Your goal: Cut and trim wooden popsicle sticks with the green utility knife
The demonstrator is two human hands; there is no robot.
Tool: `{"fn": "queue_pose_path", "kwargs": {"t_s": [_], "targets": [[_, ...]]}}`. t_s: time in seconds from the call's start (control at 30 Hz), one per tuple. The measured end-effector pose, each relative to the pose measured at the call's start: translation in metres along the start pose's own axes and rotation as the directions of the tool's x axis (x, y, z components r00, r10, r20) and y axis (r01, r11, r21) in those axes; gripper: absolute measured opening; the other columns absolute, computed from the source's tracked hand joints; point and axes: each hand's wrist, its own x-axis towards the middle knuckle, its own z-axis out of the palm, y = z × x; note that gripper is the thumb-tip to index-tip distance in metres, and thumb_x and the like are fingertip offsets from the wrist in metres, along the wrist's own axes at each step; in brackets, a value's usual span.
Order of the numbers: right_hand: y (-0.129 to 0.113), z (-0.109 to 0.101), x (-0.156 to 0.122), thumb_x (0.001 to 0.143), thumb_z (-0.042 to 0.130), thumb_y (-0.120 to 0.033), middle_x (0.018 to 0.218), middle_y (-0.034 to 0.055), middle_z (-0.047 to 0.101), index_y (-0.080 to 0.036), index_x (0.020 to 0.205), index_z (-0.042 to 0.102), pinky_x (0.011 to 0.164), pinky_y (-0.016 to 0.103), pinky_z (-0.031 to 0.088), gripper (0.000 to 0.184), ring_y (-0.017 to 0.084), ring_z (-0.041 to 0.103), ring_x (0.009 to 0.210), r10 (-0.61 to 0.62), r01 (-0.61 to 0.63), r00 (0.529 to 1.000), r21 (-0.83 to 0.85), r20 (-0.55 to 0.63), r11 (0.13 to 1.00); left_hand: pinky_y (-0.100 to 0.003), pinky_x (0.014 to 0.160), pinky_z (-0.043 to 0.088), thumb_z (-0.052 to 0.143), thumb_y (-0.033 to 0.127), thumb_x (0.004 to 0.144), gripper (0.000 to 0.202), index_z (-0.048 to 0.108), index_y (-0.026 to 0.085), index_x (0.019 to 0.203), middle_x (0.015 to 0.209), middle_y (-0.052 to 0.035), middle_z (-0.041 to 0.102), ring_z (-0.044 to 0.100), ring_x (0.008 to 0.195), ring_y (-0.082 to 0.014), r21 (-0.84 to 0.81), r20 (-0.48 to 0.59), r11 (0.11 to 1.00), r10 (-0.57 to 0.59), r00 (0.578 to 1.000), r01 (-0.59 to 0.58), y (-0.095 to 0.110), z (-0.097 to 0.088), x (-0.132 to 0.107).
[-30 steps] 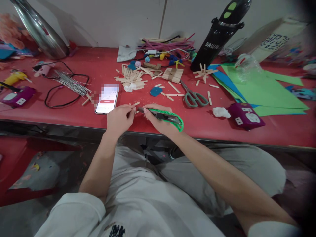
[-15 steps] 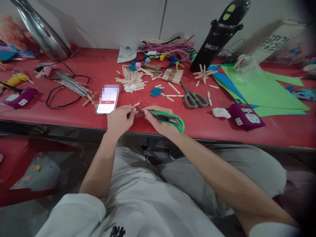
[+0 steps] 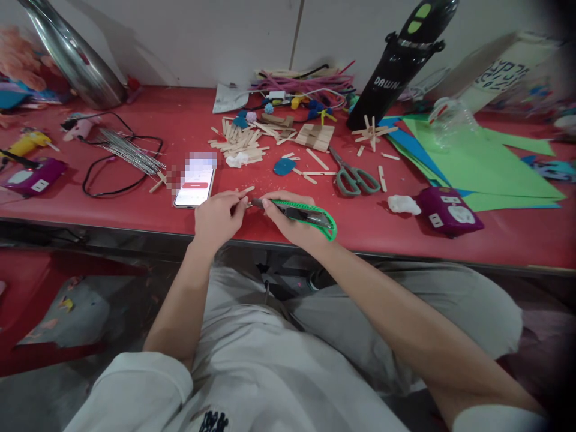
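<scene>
My left hand (image 3: 219, 219) is closed near the table's front edge, pinching a small wooden craft stick (image 3: 246, 191) whose pale end sticks out above the fingers. My right hand (image 3: 292, 221) grips a green utility knife (image 3: 310, 215), its handle slanting down to the right. The knife's blade end points left and meets the fingertips of my left hand, beside the stick. Exactly where the blade touches the wood is too small to make out. A lit phone (image 3: 194, 187) lies just behind my left hand.
Grey-handled scissors (image 3: 355, 180) lie behind my right hand. Loose craft sticks (image 3: 240, 141) are heaped farther back, near a blue oval piece (image 3: 285, 167). A purple box (image 3: 450, 212) and green paper sheets (image 3: 495, 162) lie rightward. A black bottle (image 3: 382, 78) stands behind; wires (image 3: 130, 153) lie left.
</scene>
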Motion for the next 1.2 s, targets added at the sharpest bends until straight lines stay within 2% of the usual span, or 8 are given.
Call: {"fn": "queue_pose_path", "kwargs": {"t_s": [0.23, 0.37, 0.43, 0.53, 0.63, 0.73, 0.9, 1.2], "targets": [[0.001, 0.001, 0.003, 0.095, 0.062, -0.044, 0.098, 0.006, 0.078, -0.021, 0.1, 0.074, 0.087, 0.033, 0.058, 0.026, 0.02, 0.074, 0.089, -0.008, 0.006, 0.988, -0.01, -0.155, 1.0, -0.032, 0.073, 0.053, 0.049, 0.036, 0.099, 0.034, 0.077, 0.023, 0.084, 0.116, -0.0024, 0.078, 0.072, 0.105, -0.0228, -0.035, 0.007, 0.999, 0.001, 1.0, -0.001, -0.002, -0.001, 0.001], [0.004, 0.002, 0.007, 0.096, 0.06, -0.047, 0.104, 0.0063, 0.078, -0.022, 0.101, 0.073, 0.093, 0.034, 0.058, 0.029, 0.02, 0.072, 0.098, -0.077, 0.074, 0.981, -0.023, -0.177, 0.997, -0.035, 0.088, 0.056, 0.051, 0.035, 0.097, 0.03, 0.077, 0.021, 0.091, 0.117, -0.0051, 0.078, 0.071, 0.112, -0.0246, -0.091, -0.025, 0.993, 0.07, 0.997, -0.072, -0.007, 0.001, 0.002], [0.007, 0.003, 0.008, 0.097, 0.059, -0.049, 0.105, 0.0061, 0.078, -0.021, 0.102, 0.073, 0.094, 0.034, 0.058, 0.031, 0.02, 0.072, 0.098, -0.1, 0.098, 0.976, -0.016, -0.193, 0.995, -0.037, 0.093, 0.055, 0.051, 0.035, 0.097, 0.031, 0.077, 0.02, 0.088, 0.116, -0.0062, 0.078, 0.07, 0.114, -0.0252, -0.124, -0.043, 0.984, 0.122, 0.992, -0.127, -0.01, 0.003, 0.002], [0.01, 0.005, 0.009, 0.096, 0.06, -0.049, 0.104, 0.0055, 0.078, -0.021, 0.101, 0.073, 0.092, 0.032, 0.058, 0.032, 0.019, 0.073, 0.098, -0.071, 0.071, 0.984, -0.012, -0.163, 0.997, -0.037, 0.093, 0.056, 0.051, 0.034, 0.097, 0.032, 0.075, 0.02, 0.083, 0.112, -0.0065, 0.079, 0.071, 0.113, -0.0253, -0.156, -0.054, 0.975, 0.149, 0.987, -0.156, -0.012, 0.004, 0.003], [0.012, 0.006, 0.009, 0.095, 0.061, -0.052, 0.103, 0.0047, 0.079, -0.022, 0.099, 0.074, 0.09, 0.032, 0.059, 0.033, 0.02, 0.074, 0.097, -0.038, 0.037, 0.992, -0.011, -0.119, 0.999, -0.036, 0.09, 0.056, 0.05, 0.035, 0.098, 0.031, 0.076, 0.02, 0.089, 0.11, -0.0076, 0.078, 0.072, 0.109, -0.0249, -0.167, -0.081, 0.974, 0.139, 0.987, -0.151, -0.012, 0.004, 0.003], [0.012, 0.005, 0.009, 0.096, 0.06, -0.052, 0.105, 0.0049, 0.078, -0.022, 0.102, 0.073, 0.091, 0.033, 0.058, 0.033, 0.019, 0.073, 0.098, -0.062, 0.061, 0.989, -0.01, -0.132, 0.998, -0.035, 0.086, 0.056, 0.049, 0.036, 0.1, 0.032, 0.076, 0.019, 0.099, 0.109, -0.0083, 0.078, 0.072, 0.104, -0.0242, -0.171, -0.101, 0.974, 0.134, 0.986, -0.15, -0.011, 0.003, 0.002], [0.011, 0.005, 0.008, 0.097, 0.059, -0.048, 0.105, 0.0052, 0.078, -0.021, 0.104, 0.072, 0.093, 0.032, 0.058, 0.031, 0.018, 0.072, 0.097, -0.127, 0.127, 0.976, -0.013, -0.179, 0.992, -0.034, 0.083, 0.054, 0.05, 0.036, 0.1, 0.033, 0.074, 0.018, 0.087, 0.103, -0.0095, 0.078, 0.073, 0.099, -0.0237, -0.175, -0.098, 0.966, 0.173, 0.98, -0.188, -0.013, 0.004, 0.004], [0.015, 0.006, 0.009, 0.097, 0.06, -0.045, 0.103, 0.0054, 0.078, -0.021, 0.102, 0.074, 0.092, 0.031, 0.058, 0.028, 0.019, 0.073, 0.099, -0.085, 0.084, 0.985, -0.014, -0.152, 0.996, -0.033, 0.081, 0.052, 0.051, 0.036, 0.1, 0.03, 0.073, 0.019, 0.092, 0.099, -0.0087, 0.078, 0.071, 0.095, -0.0225, -0.213, -0.105, 0.961, 0.155, 0.982, -0.174, -0.013, 0.003, 0.003]]}}
